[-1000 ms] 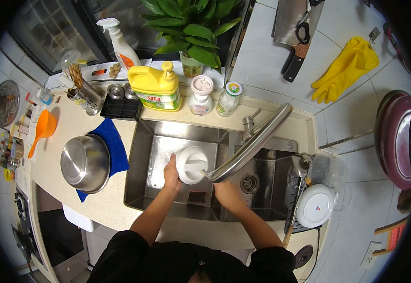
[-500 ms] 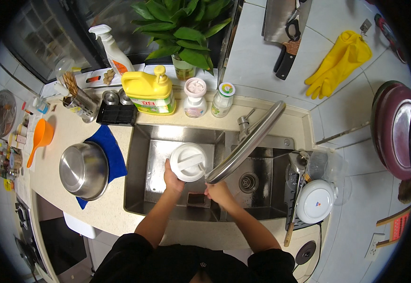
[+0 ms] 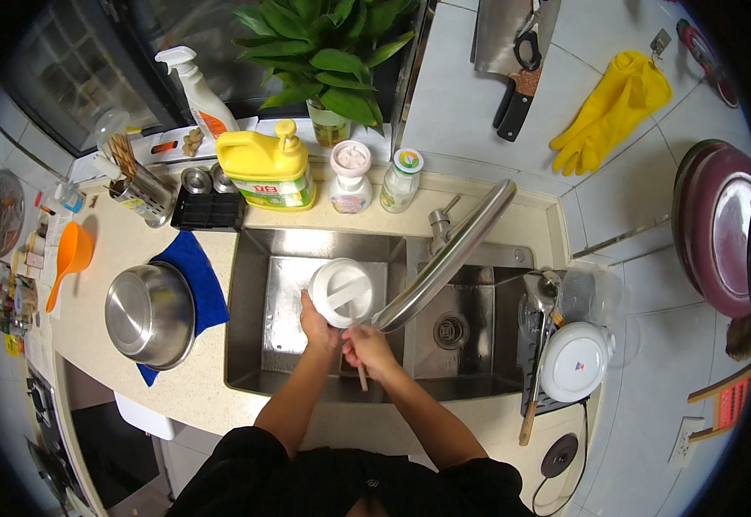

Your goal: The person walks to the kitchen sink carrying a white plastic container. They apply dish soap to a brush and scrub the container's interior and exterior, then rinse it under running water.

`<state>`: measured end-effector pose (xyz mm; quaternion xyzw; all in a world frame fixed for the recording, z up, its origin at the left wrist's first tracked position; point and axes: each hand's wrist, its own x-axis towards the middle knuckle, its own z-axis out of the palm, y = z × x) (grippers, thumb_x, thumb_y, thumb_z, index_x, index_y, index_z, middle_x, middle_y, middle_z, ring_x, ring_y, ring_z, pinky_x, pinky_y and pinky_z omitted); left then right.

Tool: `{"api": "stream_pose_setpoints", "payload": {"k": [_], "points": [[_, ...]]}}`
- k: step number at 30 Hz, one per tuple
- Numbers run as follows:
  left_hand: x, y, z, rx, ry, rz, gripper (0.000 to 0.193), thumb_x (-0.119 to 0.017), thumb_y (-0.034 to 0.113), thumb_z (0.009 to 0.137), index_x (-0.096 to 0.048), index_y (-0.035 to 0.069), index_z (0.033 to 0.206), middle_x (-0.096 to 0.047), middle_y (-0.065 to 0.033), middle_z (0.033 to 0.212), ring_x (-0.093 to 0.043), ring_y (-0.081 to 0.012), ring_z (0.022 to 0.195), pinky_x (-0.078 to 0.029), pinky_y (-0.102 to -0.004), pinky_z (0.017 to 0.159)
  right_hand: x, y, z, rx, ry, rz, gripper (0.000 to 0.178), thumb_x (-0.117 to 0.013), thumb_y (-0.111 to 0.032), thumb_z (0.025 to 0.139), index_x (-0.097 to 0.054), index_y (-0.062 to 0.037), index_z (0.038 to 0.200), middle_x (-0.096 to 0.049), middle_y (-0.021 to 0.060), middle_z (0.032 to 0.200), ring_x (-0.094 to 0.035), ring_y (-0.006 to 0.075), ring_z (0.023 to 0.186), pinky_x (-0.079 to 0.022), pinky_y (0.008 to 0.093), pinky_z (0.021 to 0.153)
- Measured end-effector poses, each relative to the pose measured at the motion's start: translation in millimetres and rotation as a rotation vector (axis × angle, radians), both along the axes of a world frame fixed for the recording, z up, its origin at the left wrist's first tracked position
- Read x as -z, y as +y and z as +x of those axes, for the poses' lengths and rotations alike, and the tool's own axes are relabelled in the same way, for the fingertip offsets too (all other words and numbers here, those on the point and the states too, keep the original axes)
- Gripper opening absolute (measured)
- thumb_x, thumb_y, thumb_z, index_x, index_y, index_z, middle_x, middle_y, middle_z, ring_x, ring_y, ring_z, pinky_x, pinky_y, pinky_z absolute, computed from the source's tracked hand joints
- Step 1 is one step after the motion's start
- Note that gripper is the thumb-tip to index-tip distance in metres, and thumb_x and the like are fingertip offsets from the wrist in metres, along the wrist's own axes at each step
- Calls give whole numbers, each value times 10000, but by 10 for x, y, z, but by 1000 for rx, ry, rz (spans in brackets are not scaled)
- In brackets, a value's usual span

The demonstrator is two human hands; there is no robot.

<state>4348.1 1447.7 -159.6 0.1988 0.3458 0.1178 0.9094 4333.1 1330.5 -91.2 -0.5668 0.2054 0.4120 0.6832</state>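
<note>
My left hand (image 3: 317, 325) grips a white round container (image 3: 342, 293) with a raised bar across its top, over the left basin of the steel sink (image 3: 249, 336). The fingers wrap its lower left side. Just right of it, my right hand (image 3: 369, 349) is closed on a slim pale stick (image 3: 363, 378), whose lower end points toward me. The stick's other end is hidden by the hand. Right beside the container is the spout of the curved steel faucet (image 3: 444, 267). A dark rectangular patch in the basin is mostly covered by my hands.
An upturned steel pot (image 3: 147, 314) rests on a blue cloth (image 3: 195, 280) at left. Behind the sink stand a yellow detergent jug (image 3: 265, 168), a pump bottle (image 3: 351, 185) and a glass jar (image 3: 400, 183). A rack at right holds a white bowl (image 3: 575, 362) and a ladle (image 3: 543, 293).
My right hand has come away from beside the faucet spout, moving left and closer to my left hand, and the pale stick now shows below it. The container stays in my left hand.
</note>
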Motion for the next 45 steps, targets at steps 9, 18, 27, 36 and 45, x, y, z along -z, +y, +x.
{"api": "stream_pose_setpoints", "payload": {"k": [9,18,27,36,45], "points": [[-396,-73,47,67,172,203,494,-371,415,927,-498,-20,1126,-576,-137,1051,-580,-250,906,-482,-368,769,-172,14,121,127,238,182,210,-426,-214,931,-487,-30,849,-467,37,602,-399,104,446,-317,216,386],[-22,235,140,251,-37,-183,448,-273,348,942,-499,38,1172,-547,-141,1146,-521,-299,1051,-415,-450,921,-13,-441,104,-473,-819,-464,198,-438,-146,875,-558,-32,984,-571,161,648,-577,292,533,-466,404,530],[-267,231,142,353,47,-140,389,-308,296,940,-508,34,1149,-554,-141,1134,-527,-301,1043,-438,-444,901,-574,-568,267,-880,-1255,-861,274,-466,-24,779,-557,-52,1036,-597,193,819,-614,337,741,-494,417,657],[-266,274,110,312,54,48,445,-322,356,944,-499,13,1165,-573,-126,1121,-543,-269,1021,-420,-402,913,-593,-607,312,-853,-1201,-869,220,-473,-11,771,-604,-36,947,-603,195,755,-609,348,702,-495,414,635],[-239,82,58,71,23,-1,455,-357,362,936,-487,-4,1172,-552,-148,1128,-541,-283,1020,-448,-414,876,-216,-259,-81,-298,-598,-208,345,-498,-21,805,-576,-75,1136,-582,150,753,-579,258,580,-471,347,578]]}}
